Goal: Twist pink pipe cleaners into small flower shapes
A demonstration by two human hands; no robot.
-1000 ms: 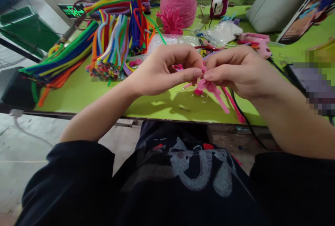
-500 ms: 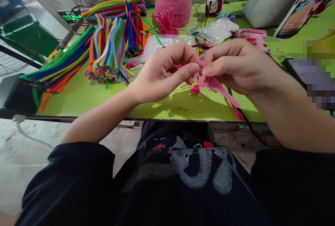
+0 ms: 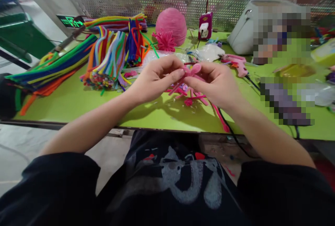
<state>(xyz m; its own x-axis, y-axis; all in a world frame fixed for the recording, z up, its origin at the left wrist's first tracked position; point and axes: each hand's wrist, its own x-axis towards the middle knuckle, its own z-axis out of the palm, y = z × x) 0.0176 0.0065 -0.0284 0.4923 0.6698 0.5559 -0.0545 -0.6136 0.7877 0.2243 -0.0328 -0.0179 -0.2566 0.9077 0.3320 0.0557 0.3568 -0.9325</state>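
**Pink Piece [image 3: 193, 69] Over a Green Table [image 3: 138, 114]**

One looped, fuzzy pink piece sits pinched between two bare hands above the table's near side. The left hand [image 3: 158, 79] grips it narrowly between thumb and forefinger; the right hand [image 3: 218, 83] holds it the same way, thumb on the near side, the far fingertips partly hidden.

Read with the piece at the dial's centre, four bundles of coloured stems lie to the left: two near 9 o'clock, a striped bundle [image 3: 106, 57] and a green-and-blue bundle [image 3: 52, 67]; two near 10, a dark-blue bundle [image 3: 134, 41] and a flat bundle [image 3: 115, 20]. One pink ball [image 3: 171, 22] stands at 11, one pompom [image 3: 164, 41] before it. One purple box [image 3: 205, 25] with one white plug [image 3: 203, 30] is near 1 o'clock, one grey bin [image 3: 239, 27] at 2, one glue gun [image 3: 237, 63] at 3. One small pink knot [image 3: 188, 102] lies at 6, among scraps too jumbled to count.
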